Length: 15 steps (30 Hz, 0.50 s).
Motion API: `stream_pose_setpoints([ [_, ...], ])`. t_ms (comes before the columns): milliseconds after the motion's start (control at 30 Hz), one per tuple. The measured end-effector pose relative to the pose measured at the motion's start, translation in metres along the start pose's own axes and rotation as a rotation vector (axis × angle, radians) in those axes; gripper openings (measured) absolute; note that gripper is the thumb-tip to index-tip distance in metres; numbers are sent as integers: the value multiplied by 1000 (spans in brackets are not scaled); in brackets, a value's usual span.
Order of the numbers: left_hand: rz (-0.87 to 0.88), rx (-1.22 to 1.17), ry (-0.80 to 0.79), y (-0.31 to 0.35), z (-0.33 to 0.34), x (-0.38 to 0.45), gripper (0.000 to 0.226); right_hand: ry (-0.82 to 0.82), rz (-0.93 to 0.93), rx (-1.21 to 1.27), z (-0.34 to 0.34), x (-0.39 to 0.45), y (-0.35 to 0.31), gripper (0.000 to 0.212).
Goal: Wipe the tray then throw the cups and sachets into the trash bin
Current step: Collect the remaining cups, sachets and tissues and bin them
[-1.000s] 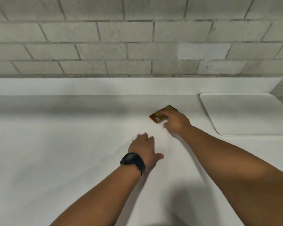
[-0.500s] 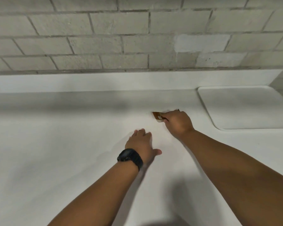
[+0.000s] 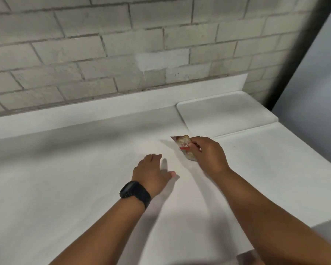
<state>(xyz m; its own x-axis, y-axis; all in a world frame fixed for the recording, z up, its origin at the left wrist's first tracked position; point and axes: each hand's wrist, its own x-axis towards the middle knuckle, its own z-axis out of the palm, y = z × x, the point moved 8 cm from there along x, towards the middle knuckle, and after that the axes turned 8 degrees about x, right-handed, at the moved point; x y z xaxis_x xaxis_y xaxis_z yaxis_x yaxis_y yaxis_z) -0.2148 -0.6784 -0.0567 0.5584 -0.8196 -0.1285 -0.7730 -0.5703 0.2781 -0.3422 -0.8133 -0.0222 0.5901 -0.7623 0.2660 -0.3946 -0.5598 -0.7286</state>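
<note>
Right now we see both bare arms reaching up from the bottom of the frame over a white counter (image 3: 65, 178). Our right hand (image 3: 208, 153), just right of centre, is closed around a sachet (image 3: 182, 145), pinching it between thumb and fingers. The sachet is printed in red and tan; its upper corner sticks out to the left of the knuckles, and it appears lifted clear of the counter, though blur makes that hard to confirm. Our left hand (image 3: 153, 171), at the centre of the frame, lies palm down on the counter with fingers relaxed and the thumb spread out to the right, holding nothing. A black watch (image 3: 135, 192) sits on that wrist. The two hands are near each other but apart.

Toward the upper right, a white tray (image 3: 227, 113) lies flat on the counter against the low white backsplash (image 3: 103, 111), beyond the right hand. A grey brick wall (image 3: 103, 44) fills the upper part of the frame. No cups or bin are in view.
</note>
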Motion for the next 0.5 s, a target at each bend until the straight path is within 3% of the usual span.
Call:
stream_pose_setpoints([
  [267,243,-25,-64,144,46,-30,69,305,317,275,-155,-95,89,15],
  [367,354,-67,-101,207,71,-55,69,513,421,525,-218,-148,130,11],
  [500,503,-101,-120,283,101,-97,62,800,546,662,-288,-230,193,13],
])
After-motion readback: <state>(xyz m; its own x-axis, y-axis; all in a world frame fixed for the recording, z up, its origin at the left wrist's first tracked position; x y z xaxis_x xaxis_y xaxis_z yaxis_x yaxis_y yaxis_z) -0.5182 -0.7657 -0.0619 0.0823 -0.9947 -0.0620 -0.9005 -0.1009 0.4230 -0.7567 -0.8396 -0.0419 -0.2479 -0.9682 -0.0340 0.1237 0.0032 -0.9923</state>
